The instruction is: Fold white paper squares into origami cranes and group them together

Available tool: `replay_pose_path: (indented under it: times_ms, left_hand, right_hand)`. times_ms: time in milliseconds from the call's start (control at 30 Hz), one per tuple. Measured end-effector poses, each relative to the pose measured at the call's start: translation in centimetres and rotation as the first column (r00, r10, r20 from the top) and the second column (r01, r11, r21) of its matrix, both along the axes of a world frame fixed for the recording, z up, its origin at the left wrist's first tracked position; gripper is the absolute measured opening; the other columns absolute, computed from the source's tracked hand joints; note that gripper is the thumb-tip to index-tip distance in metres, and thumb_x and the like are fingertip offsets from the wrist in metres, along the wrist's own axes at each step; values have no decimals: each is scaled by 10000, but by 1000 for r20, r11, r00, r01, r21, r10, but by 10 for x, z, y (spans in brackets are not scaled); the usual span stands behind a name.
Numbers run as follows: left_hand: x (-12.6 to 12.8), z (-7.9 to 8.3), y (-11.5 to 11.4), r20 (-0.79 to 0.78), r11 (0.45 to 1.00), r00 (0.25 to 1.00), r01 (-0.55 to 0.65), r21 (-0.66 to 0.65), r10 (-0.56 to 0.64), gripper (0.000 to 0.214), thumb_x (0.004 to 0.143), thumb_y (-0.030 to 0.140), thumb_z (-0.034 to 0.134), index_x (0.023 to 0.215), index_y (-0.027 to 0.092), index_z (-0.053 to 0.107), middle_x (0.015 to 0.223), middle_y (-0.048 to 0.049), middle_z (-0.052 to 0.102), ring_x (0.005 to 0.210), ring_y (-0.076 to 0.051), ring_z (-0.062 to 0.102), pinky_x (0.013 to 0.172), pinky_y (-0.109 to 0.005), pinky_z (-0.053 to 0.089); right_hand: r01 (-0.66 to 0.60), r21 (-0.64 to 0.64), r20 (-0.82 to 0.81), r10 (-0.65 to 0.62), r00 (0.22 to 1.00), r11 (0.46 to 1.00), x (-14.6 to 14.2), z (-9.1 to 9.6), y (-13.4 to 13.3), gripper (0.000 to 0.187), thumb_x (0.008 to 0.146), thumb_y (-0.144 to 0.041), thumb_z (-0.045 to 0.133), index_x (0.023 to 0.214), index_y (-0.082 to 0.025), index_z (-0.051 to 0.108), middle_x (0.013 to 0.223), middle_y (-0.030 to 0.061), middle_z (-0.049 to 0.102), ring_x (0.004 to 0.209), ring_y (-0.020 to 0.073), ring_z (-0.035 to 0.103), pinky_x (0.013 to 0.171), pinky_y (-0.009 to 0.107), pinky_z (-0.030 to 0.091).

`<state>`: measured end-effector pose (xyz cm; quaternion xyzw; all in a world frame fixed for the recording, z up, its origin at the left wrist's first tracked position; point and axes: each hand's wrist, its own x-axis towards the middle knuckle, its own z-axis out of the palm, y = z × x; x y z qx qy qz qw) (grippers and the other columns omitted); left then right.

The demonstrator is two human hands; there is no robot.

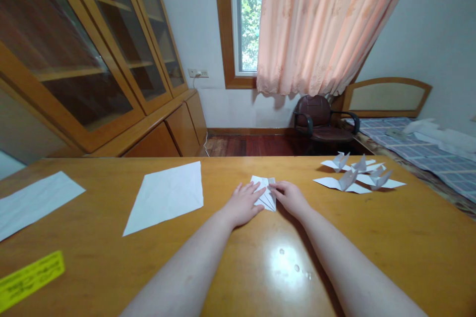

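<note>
A small folded white paper piece point(265, 190) lies on the wooden table point(238, 267) in front of me. My left hand point(243, 204) rests flat on its left side, fingers stretched out over the paper. My right hand point(292, 197) is at its right side, with fingertips pinched on the paper's upper right edge. Both forearms reach in from the bottom of the view.
A creased white sheet point(167, 195) lies left of my hands, another sheet point(33, 202) at the far left, and a yellow label point(31, 277) near the front left. Several folded paper cranes point(357, 176) sit at the right. Beyond are a cabinet, chair point(322, 121) and bed.
</note>
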<state>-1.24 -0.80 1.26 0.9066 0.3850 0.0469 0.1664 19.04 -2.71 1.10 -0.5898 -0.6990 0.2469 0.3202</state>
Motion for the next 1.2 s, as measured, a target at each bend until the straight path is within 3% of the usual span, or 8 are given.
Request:
replay_pose_path:
  times_ms: [300, 467, 533, 633, 733, 1033, 1200]
  left_hand:
    - [1, 4, 0, 34, 999, 999, -34, -7, 34, 556, 856, 454, 451, 1382, 349, 303, 1491, -20, 252, 1360, -251, 218, 1104, -499, 108]
    - [1, 6, 1, 71, 999, 997, -45, 20, 43, 467, 873, 409, 431, 1331, 322, 408, 1448, -35, 342, 1325, -242, 293, 1102, -471, 157]
    - [1, 7, 0, 83, 999, 996, -44, 25, 42, 455, 875, 397, 430, 1321, 308, 428, 1433, -43, 365, 1309, -241, 320, 1098, -460, 179]
    - [1, 8, 0, 87, 999, 995, -41, 26, 39, 446, 879, 391, 422, 1314, 296, 441, 1421, -47, 383, 1302, -242, 332, 1093, -450, 203]
    - [1, 8, 0, 74, 999, 997, -37, 25, 35, 447, 880, 401, 419, 1314, 295, 440, 1422, -48, 382, 1306, -245, 327, 1093, -456, 202]
    - [1, 8, 0, 136, 1000, 991, -9, 25, 6, 438, 875, 375, 436, 1301, 278, 463, 1420, -52, 380, 1293, -237, 345, 1077, -403, 267]
    - [1, 4, 3, 259, 985, 953, -168, 29, 155, 567, 837, 353, 498, 1371, 239, 346, 1488, -81, 233, 1346, -253, 248, 1098, -417, 238]
  right_hand:
    - [51, 32, -61, -49, 997, 998, 3, -11, 4, 224, 762, -229, 583, 952, -189, 694, 958, 77, 692, 881, 198, 628, 835, 348, 478]
    - [87, -19, -172, -89, 981, 996, 1, -13, 5, 235, 737, -178, 583, 959, -179, 659, 977, 72, 671, 852, 171, 633, 822, 336, 495]
    - [89, -53, -247, -100, 964, 995, 0, -13, 5, 366, 724, -149, 581, 1089, -178, 590, 1015, 75, 647, 805, 149, 635, 782, 325, 512]
    - [47, -94, -352, -77, 933, 994, -3, -11, 4, 710, 686, -122, 615, 1337, -191, 343, 1044, 72, 613, 760, 126, 630, 730, 306, 525]
    - [-20, -111, -354, -20, 935, 994, -5, -10, 2, 895, 653, -141, 667, 1408, -190, 189, 1013, 60, 605, 770, 131, 618, 745, 313, 518]
    - [17, -85, -208, -34, 978, 996, -4, -4, 0, 789, 676, -169, 629, 1388, -172, 288, 747, -29, 574, 656, 120, 548, 665, 268, 469]
    - [84, -82, -274, -103, 956, 993, -1, -7, 3, 737, 680, -210, 628, 1354, -155, 335, 686, -37, 572, 636, 132, 553, 632, 267, 458]
